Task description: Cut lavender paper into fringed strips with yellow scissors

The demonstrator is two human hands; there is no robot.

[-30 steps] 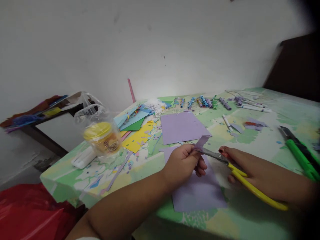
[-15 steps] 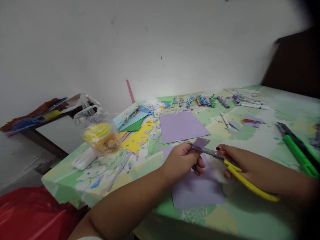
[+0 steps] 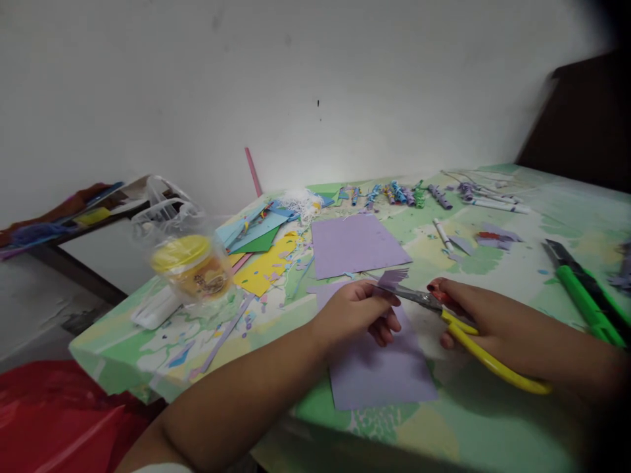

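Between the thumb and fingers of my left hand (image 3: 362, 309) is a small piece of purple paper (image 3: 393, 278), its far edge cut into a fringe. My right hand (image 3: 466, 315) grips a pair of scissors (image 3: 486, 358) with yellow handles, closed around them. The metal blades point left and lie against the fringed paper, close to my left fingertips. Under both hands lies a purple sheet (image 3: 384, 374), partly covered by my left hand. Just beyond it rests a second purple sheet (image 3: 357, 244), flat on the table.
Several curled paper rolls (image 3: 394, 194) line the table's back. A white marker (image 3: 442, 234) and a green box cutter (image 3: 584, 295) lie to the right. On the left stand a yellow-lidded tub (image 3: 190, 266) in plastic and coloured paper (image 3: 266, 266) among scraps.
The view has shifted slightly, so most things on the table sit a little further left. Both hands keep their holds on the paper and scissors, with little movement.
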